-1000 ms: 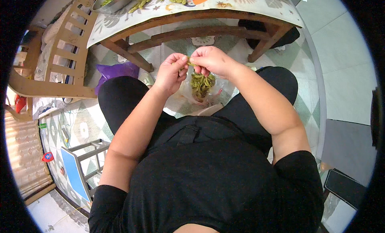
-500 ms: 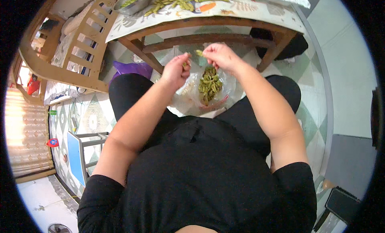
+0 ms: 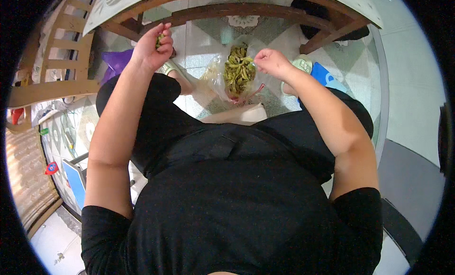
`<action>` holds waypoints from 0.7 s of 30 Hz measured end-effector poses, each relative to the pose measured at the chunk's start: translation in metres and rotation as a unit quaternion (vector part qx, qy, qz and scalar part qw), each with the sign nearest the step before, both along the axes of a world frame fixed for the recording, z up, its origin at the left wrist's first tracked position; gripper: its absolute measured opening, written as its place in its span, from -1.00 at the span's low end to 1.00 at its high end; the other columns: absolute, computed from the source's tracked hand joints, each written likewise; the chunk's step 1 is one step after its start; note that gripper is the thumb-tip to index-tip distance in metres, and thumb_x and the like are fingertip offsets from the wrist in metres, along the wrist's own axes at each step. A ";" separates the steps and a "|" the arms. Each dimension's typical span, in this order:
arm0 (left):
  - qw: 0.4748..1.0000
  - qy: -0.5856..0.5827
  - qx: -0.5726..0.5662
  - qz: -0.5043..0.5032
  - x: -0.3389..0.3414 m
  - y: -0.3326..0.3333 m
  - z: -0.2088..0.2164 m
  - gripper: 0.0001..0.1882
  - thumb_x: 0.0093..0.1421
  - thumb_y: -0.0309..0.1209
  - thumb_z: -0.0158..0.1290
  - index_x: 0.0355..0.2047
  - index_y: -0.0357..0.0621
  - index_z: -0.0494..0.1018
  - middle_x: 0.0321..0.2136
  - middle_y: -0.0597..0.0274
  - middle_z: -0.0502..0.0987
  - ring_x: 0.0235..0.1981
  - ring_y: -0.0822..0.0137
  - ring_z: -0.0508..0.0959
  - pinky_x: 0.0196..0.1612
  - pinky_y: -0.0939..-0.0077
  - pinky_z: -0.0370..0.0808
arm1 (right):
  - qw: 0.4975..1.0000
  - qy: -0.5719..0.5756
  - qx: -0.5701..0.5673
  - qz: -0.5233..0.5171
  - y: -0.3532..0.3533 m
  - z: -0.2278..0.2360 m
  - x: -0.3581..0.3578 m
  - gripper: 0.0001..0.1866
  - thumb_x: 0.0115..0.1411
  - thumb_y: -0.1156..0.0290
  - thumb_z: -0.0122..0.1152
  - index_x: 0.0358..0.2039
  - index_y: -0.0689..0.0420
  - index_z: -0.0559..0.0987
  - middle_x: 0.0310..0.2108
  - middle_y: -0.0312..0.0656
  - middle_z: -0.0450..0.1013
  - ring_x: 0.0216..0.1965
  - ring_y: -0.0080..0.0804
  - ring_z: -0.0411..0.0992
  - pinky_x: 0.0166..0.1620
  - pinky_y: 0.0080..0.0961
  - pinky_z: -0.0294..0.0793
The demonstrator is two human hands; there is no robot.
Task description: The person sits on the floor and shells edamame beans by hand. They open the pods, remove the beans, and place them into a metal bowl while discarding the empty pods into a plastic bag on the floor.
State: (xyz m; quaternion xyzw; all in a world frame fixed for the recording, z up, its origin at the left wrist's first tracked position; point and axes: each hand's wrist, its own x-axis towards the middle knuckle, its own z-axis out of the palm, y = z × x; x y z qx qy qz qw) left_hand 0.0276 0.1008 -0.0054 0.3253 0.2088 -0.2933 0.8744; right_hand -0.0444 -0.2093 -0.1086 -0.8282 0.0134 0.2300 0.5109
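Note:
My left hand (image 3: 154, 50) is raised near the table's left leg, its fingers curled around a few shelled green soybeans (image 3: 159, 41). Over the right edge of a clear plastic bag (image 3: 217, 78) is my right hand (image 3: 272, 64), with thumb and fingers pinched together. A pale pod lies right at those fingertips; I cannot make out whether they grip it or it rests on the heap. Yellow-green and brownish soybean pods (image 3: 239, 78) fill the bag, which stands on the floor between my feet.
A wooden table (image 3: 246, 9) with a pale cover spans the top. Left are a purple bag (image 3: 115, 64), a slatted wooden bench (image 3: 66, 64) and a blue-topped stool (image 3: 75, 180). By my right foot lies a blue item (image 3: 327, 77). A dark object (image 3: 308, 19) sits beneath the table.
My view has tipped down, so the tabletop with its pods and metal bowl has left the picture. My hands have moved apart: the left outward, the right down beside the bag.

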 end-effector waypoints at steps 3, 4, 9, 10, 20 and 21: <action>1.000 0.007 -0.011 -0.013 0.016 0.004 -0.013 -0.84 0.15 -0.39 -0.18 -0.35 -0.23 0.28 -0.61 0.38 0.24 -0.69 0.60 0.15 -0.76 0.84 -0.01 | 0.993 0.102 0.041 -0.048 0.021 -0.012 0.009 -0.84 0.01 0.37 0.02 -0.45 0.20 0.45 -0.61 -0.24 0.43 -0.58 -0.51 0.37 -0.49 -0.57 0.36; 1.000 -0.001 0.010 -0.016 0.019 0.005 -0.018 -0.84 0.15 -0.40 -0.18 -0.33 -0.23 0.28 -0.61 0.38 0.24 -0.68 0.60 0.15 -0.77 0.83 -0.01 | 0.995 0.098 0.008 -0.015 0.026 -0.018 0.013 -0.84 0.02 0.39 0.00 -0.42 0.20 0.45 -0.58 -0.24 0.43 -0.57 -0.49 0.38 -0.48 -0.59 0.36; 0.995 -0.056 0.067 -0.046 0.033 -0.002 -0.021 -0.82 0.14 -0.40 -0.18 -0.29 -0.23 0.27 -0.60 0.39 0.22 -0.67 0.62 0.14 -0.78 0.84 -0.04 | 0.988 0.144 -0.052 -0.004 0.023 -0.077 0.034 -0.78 0.04 0.32 -0.04 -0.44 0.21 0.46 -0.53 -0.16 0.44 -0.52 -0.43 0.41 -0.44 -0.53 0.38; 0.995 -0.069 0.058 -0.048 0.033 -0.004 -0.014 -0.82 0.15 -0.39 -0.19 -0.29 -0.23 0.27 -0.60 0.39 0.22 -0.67 0.63 0.13 -0.78 0.83 -0.04 | 0.985 0.153 -0.076 0.005 0.020 -0.090 0.037 -0.76 0.04 0.29 -0.05 -0.44 0.20 0.47 -0.51 -0.14 0.45 -0.50 -0.39 0.42 -0.42 -0.51 0.38; 0.996 0.005 0.084 -0.017 0.039 -0.001 0.003 -0.81 0.14 -0.34 -0.19 -0.38 -0.21 0.31 -0.64 0.40 0.27 -0.72 0.60 0.14 -0.79 0.80 -0.04 | 0.837 0.035 -0.335 0.431 0.010 -0.203 0.011 -0.78 -0.03 0.29 -0.12 -0.43 0.10 0.45 -0.35 -0.08 0.40 -0.32 -0.15 0.37 -0.28 -0.32 0.34; 0.996 -0.011 0.082 -0.024 0.037 0.004 -0.005 -0.80 0.15 -0.35 -0.21 -0.33 -0.23 0.29 -0.61 0.40 0.25 -0.71 0.63 0.13 -0.80 0.82 -0.03 | 0.828 0.036 -0.344 0.441 0.011 -0.204 0.005 -0.77 -0.03 0.29 -0.12 -0.41 0.09 0.45 -0.34 -0.09 0.40 -0.32 -0.15 0.37 -0.28 -0.32 0.34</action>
